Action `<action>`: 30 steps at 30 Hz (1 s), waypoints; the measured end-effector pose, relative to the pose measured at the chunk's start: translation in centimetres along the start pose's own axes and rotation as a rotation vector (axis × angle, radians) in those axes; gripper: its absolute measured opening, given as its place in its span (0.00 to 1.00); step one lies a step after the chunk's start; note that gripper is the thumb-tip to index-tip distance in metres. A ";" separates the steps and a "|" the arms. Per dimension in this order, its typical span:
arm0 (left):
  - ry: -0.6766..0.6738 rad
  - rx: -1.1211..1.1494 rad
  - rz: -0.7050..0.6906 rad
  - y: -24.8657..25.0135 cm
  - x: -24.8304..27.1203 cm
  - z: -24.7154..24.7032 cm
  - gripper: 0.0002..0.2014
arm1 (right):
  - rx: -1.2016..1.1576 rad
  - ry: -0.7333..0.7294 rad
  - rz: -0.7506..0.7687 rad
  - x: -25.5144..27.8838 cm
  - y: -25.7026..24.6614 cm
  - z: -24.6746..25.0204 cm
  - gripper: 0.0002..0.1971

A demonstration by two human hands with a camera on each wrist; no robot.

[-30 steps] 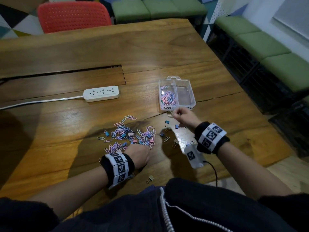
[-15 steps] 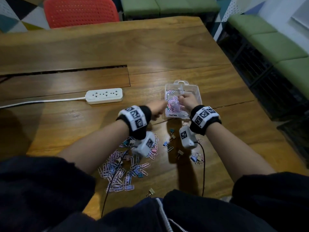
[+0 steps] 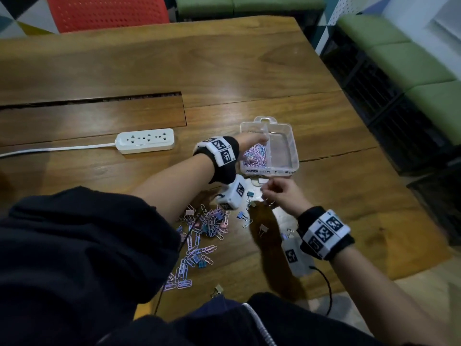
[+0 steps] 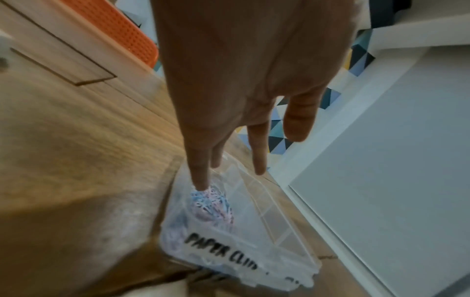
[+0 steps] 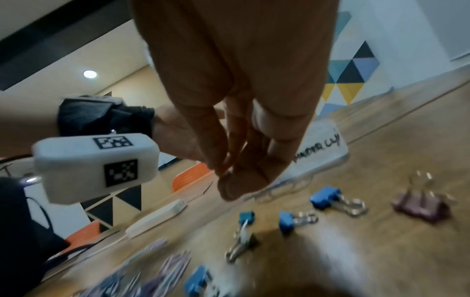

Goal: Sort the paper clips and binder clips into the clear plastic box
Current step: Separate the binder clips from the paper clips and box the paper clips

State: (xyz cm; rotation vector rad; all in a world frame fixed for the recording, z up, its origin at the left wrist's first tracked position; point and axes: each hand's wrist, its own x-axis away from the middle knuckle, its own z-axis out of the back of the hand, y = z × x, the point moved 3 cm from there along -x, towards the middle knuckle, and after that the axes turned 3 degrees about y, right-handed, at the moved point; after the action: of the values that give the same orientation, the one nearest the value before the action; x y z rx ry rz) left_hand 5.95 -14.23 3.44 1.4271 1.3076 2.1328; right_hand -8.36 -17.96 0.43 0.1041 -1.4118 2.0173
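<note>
The clear plastic box (image 3: 295,156) has two compartments; pink and blue paper clips (image 3: 254,156) fill its left one, the right looks bare. My left hand (image 3: 259,140) hovers over that left compartment, fingers straight, with a fingertip (image 4: 201,180) almost on the clips (image 4: 211,203). My right hand (image 3: 265,193) is just in front of the box, above blue binder clips (image 5: 325,197) and a purple one (image 5: 419,205). Its fingertips (image 5: 221,170) are bunched against the thumb with nothing seen between them. Loose paper clips (image 3: 204,228) lie in a pile under my left forearm.
A white power strip (image 3: 146,141) with its cord lies left of the box. More binder clips (image 3: 263,229) are scattered near the table's front edge (image 3: 249,305). A red chair (image 3: 107,11) stands behind the table and green benches (image 3: 411,66) to the right.
My left hand came up from the loose pile to the box and its fingers straightened over the left compartment. My right hand went to the box, then drew back to the binder clips in front.
</note>
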 end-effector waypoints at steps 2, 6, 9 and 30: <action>-0.026 -0.030 -0.060 -0.4 0.5 0.2 0.21 | 0.055 -0.109 -0.036 0.5 0.7 -1.6 0.03; 0.038 -0.209 -0.209 -1.2 1.9 1.3 0.22 | 0.106 -0.152 -0.052 1.0 1.7 -3.9 0.07; 0.053 -0.448 -0.273 -4.1 3.6 2.3 0.15 | 0.156 -0.013 -0.005 1.2 2.2 -4.0 0.11; 0.034 -1.323 -0.309 -13.1 7.8 1.7 0.17 | 0.677 0.008 0.231 3.1 3.3 -6.1 0.13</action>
State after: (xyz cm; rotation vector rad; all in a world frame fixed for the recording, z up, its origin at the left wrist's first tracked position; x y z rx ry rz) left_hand 0.32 -1.05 -1.95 0.5480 -0.0644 2.0205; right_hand -10.81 -11.92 -3.46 0.2306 -0.7040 2.6101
